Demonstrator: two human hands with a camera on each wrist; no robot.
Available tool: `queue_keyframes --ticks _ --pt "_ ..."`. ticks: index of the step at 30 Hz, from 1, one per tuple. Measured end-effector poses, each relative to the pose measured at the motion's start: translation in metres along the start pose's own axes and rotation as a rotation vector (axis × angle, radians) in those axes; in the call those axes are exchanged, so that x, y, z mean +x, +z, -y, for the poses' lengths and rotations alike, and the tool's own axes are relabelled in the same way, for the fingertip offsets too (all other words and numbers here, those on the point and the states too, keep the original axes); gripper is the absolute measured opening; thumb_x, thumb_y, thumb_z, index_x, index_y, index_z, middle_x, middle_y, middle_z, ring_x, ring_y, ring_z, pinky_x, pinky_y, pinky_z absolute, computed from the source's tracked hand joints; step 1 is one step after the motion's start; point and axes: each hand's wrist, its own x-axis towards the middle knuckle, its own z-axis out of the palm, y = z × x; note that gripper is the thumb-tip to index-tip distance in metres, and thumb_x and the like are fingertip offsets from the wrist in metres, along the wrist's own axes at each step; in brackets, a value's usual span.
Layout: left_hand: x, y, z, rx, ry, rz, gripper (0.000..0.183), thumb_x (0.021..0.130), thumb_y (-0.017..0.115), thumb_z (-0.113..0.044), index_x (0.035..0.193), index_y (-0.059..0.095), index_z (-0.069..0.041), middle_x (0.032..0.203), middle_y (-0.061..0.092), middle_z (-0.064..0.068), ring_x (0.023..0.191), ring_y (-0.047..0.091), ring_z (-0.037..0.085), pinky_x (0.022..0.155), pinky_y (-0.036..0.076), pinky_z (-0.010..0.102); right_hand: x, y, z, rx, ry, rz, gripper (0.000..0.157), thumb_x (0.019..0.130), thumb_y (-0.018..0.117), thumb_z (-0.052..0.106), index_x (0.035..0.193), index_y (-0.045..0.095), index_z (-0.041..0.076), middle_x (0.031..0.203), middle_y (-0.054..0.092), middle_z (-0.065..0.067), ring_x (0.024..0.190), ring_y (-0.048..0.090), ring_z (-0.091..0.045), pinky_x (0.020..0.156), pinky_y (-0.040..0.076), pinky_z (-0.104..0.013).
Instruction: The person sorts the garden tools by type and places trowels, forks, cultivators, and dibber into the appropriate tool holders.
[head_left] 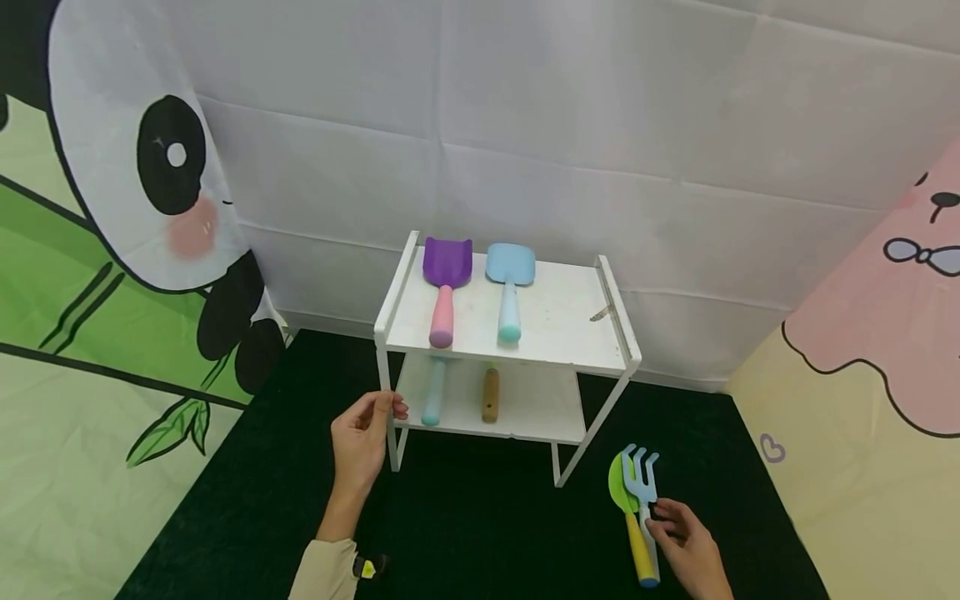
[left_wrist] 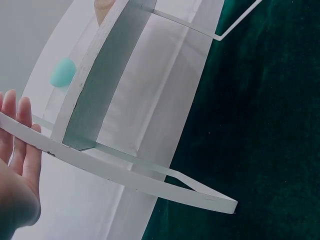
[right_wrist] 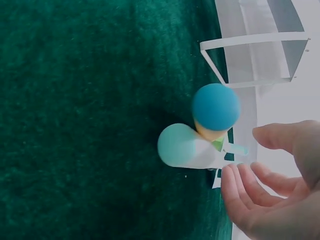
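Observation:
My left hand (head_left: pixel 360 437) grips the front left leg (left_wrist: pixel 125 177) of a small white two-tier shelf (head_left: pixel 558 312). On the dark green floor at the right, a light blue hand fork (head_left: pixel 640 477) lies against a green trowel with a yellow handle (head_left: pixel 637 550). Beside the fork's pale handle is my right hand (head_left: pixel 686 546); in the right wrist view its thumb and fingers are apart with nothing between them. A purple toy shovel with a pink handle (head_left: pixel 447 267) and a light blue shovel (head_left: pixel 511 265) lie on the top tier.
The lower tier (head_left: pixel 540 404) bears a light blue handle (head_left: pixel 433 396) and a wooden handle (head_left: pixel 491 396), their far ends hidden by the top tier. A white cloth wall (head_left: pixel 525 108) stands behind the shelf, with printed cloth on both sides.

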Motion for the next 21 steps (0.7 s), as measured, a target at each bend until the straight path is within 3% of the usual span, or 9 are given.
queue_keyframes --ticks 16,21 --pt "0.000 0.000 0.000 -0.004 0.008 0.007 0.021 0.106 0.056 -0.003 0.094 0.069 0.009 0.087 0.072 0.012 0.078 0.069 0.012 0.081 0.056 0.020 0.008 0.005 -0.019 0.000 0.084 0.056 0.056 0.095 0.072 0.025 0.135 0.050 -0.009 0.117 0.064 -0.019 0.098 0.066 -0.026 0.081 0.058 -0.041" --pt "0.001 -0.002 0.017 -0.001 0.022 -0.003 0.020 0.105 0.055 0.000 0.094 0.070 0.009 0.087 0.072 0.015 0.077 0.069 0.011 0.080 0.056 0.019 0.009 0.006 -0.022 0.006 0.103 0.087 0.057 0.095 0.073 0.025 0.133 0.051 -0.010 0.115 0.063 -0.019 0.097 0.065 -0.025 0.080 0.058 -0.041"
